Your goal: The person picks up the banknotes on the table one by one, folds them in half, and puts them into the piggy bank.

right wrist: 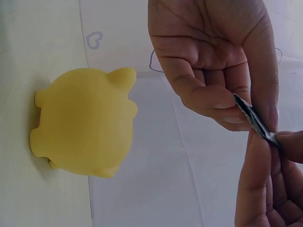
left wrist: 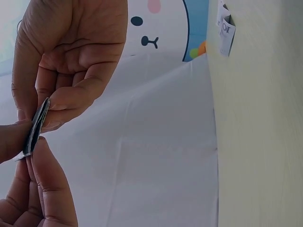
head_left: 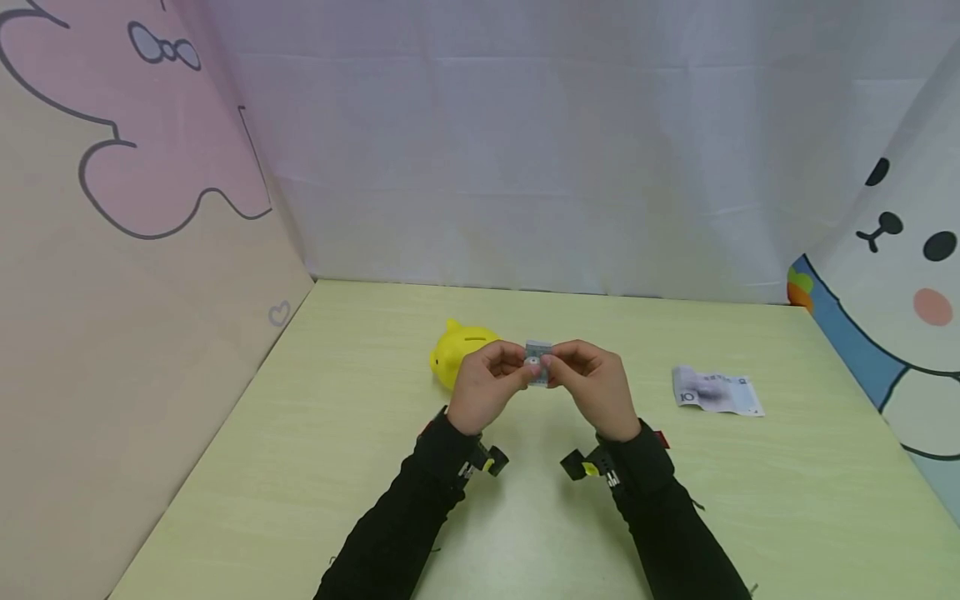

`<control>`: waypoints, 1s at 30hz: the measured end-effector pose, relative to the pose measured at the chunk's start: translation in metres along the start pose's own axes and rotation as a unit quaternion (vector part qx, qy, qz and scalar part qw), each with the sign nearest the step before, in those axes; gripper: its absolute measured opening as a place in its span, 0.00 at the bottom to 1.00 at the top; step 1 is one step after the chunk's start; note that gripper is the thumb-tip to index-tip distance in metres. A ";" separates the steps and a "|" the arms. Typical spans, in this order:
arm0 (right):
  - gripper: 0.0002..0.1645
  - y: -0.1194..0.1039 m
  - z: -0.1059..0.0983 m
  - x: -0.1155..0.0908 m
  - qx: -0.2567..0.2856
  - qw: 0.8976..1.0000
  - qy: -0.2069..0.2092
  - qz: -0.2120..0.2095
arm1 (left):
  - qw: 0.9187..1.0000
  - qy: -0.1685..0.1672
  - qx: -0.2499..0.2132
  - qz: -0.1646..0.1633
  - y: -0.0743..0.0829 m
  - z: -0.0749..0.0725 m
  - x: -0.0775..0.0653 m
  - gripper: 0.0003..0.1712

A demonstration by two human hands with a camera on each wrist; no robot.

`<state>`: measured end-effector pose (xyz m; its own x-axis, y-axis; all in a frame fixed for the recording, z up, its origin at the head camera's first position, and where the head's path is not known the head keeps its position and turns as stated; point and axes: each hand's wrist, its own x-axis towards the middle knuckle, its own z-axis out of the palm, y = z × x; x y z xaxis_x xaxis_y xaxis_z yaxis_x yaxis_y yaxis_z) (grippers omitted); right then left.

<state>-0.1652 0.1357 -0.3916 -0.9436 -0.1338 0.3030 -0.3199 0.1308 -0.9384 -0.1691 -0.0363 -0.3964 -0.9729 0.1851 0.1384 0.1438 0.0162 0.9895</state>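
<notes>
Both hands meet over the table, pinching a small folded banknote (head_left: 537, 353) between thumbs and fingers. My left hand (head_left: 486, 387) holds its left edge and my right hand (head_left: 596, 387) its right edge. Seen edge-on in the left wrist view, the folded banknote (left wrist: 38, 124) shows several stacked layers. In the right wrist view, the folded banknote (right wrist: 254, 119) sits between the fingertips of both hands. A yellow piggy bank (head_left: 453, 354) with a slot on top stands just behind my left hand, which partly hides it.
A second banknote (head_left: 718, 392), marked 10 and creased, lies on the table to the right of my right hand. The pale table (head_left: 360, 333) meets a white cloth backdrop (head_left: 540, 167) at the rear and a printed side panel (head_left: 150, 317) at left.
</notes>
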 end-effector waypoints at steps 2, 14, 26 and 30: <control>0.09 0.000 0.000 0.000 -0.002 1.000 0.001 -0.001 | 1.000 0.002 0.007 -0.002 0.000 0.000 0.000 0.10; 0.08 0.003 0.000 0.000 -0.002 1.000 -0.002 -0.010 | 1.000 0.012 0.027 0.003 0.003 -0.002 0.000 0.11; 0.09 0.004 0.002 0.000 0.006 1.000 -0.006 -0.004 | 0.999 0.029 0.026 0.005 0.000 -0.002 0.001 0.10; 0.09 0.004 0.002 0.001 0.009 1.000 -0.008 -0.001 | 0.999 0.033 0.024 0.013 0.002 -0.002 0.000 0.10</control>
<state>-0.1667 0.1342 -0.3953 -0.9418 -0.1487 0.3016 -0.3191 0.1124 -0.9410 -0.1694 -0.0378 -0.3948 -0.9785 0.1212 0.1671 0.1752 0.0592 0.9828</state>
